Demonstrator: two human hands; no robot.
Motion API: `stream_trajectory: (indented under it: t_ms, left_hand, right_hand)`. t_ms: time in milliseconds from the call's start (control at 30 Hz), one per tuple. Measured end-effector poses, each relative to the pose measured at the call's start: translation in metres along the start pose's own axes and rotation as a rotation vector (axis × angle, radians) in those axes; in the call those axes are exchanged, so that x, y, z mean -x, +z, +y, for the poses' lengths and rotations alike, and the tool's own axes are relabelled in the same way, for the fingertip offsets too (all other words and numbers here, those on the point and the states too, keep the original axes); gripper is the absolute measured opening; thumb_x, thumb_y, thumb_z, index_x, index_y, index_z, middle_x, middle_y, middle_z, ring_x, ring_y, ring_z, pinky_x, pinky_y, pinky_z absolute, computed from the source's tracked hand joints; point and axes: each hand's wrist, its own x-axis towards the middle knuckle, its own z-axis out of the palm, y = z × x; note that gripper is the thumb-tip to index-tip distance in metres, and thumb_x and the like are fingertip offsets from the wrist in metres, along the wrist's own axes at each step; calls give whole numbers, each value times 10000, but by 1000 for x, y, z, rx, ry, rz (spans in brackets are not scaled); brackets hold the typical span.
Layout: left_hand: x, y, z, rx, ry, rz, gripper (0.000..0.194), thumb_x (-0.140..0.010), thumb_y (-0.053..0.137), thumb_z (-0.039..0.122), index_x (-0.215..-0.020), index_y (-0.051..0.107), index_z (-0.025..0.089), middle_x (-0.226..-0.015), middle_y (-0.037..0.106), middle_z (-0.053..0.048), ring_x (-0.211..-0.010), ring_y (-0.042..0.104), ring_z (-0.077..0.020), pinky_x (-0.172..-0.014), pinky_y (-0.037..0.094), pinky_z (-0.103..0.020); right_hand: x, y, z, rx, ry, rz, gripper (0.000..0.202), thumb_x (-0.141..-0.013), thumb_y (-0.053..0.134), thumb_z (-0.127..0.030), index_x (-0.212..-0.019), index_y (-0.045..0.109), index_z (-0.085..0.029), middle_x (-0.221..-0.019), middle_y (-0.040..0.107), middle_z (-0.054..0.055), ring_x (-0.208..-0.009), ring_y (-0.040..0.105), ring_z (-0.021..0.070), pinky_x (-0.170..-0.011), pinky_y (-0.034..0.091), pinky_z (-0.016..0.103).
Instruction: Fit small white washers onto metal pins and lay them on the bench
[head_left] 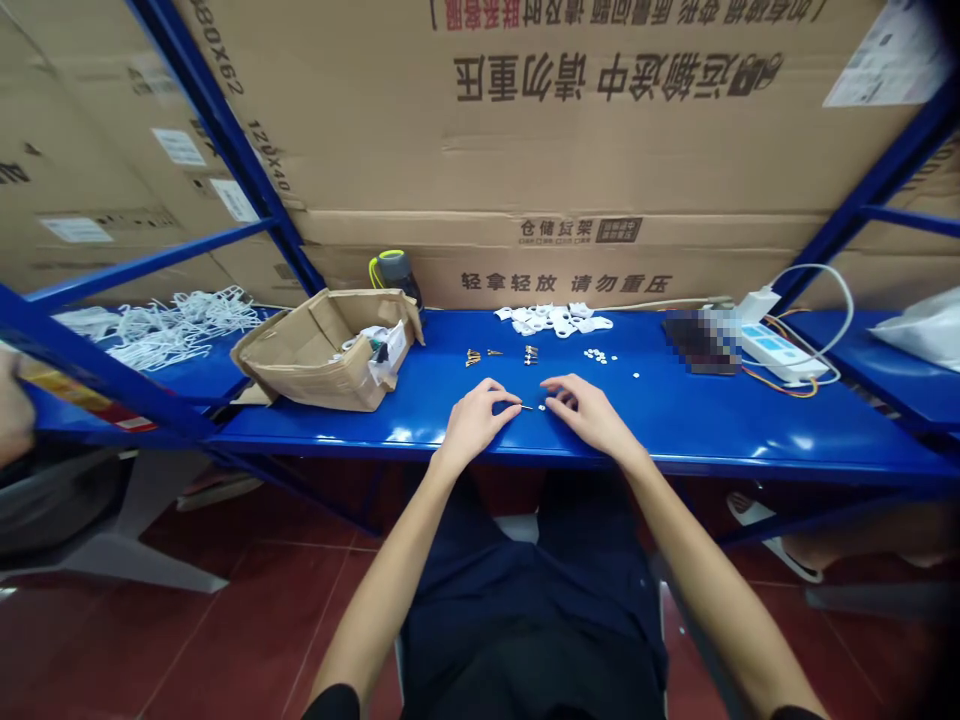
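Note:
Over the front of the blue table, my left hand (480,418) pinches a small thin brass-coloured screw (527,407) that points right. My right hand (581,408) is just to the right, its fingers curled and apart, nothing visible between them. A tiny white piece (542,407) lies on the table between the two hands. Behind the hands are small brass screws (472,357), a short row of screws with white pieces (531,355), and several small white pieces (596,355). Larger white plastic parts (553,319) are heaped farther back.
An open cardboard box (315,375) stands at the left, a dark bottle (397,270) behind it. At the right are a blurred dark object (701,342) and a white power strip (780,352) with cables. White hooks (180,325) lie beyond the left blue post; another person's hand shows far left.

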Motion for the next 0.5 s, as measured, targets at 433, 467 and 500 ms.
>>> stream_trajectory:
  t_ms: [433, 467, 500]
  left_hand:
    - [8, 0, -15, 399, -12, 443, 144, -1000, 716, 336, -980, 797, 219, -946, 718, -6, -631, 490, -111, -686, 453, -276]
    - [9, -1, -14, 433, -13, 501, 152, -1002, 717, 353, -997, 794, 221, -955, 717, -7, -643, 498, -111, -688, 452, -273]
    - [10, -1, -13, 459, -9, 560, 164, -1006, 714, 368, -1016, 790, 223, -972, 718, -10, -661, 510, -113, -698, 456, -271]
  right_hand:
    - [-99, 20, -1, 420, 86, -461, 868, -1077, 294, -641, -1735, 222, -81, -1810, 77, 170, -1692, 60, 320, -1365, 54, 555]
    - [-95, 24, -8, 411, 94, -486, 889, -1071, 253, -684, -1741, 213, -100, -1812, 60, 152, -1692, 43, 318, -1365, 36, 562]
    - [-91, 30, -17, 401, 95, -518, 912, -1063, 231, -717, -1744, 207, -111, -1812, 54, 143, -1691, 40, 318, -1365, 26, 565]
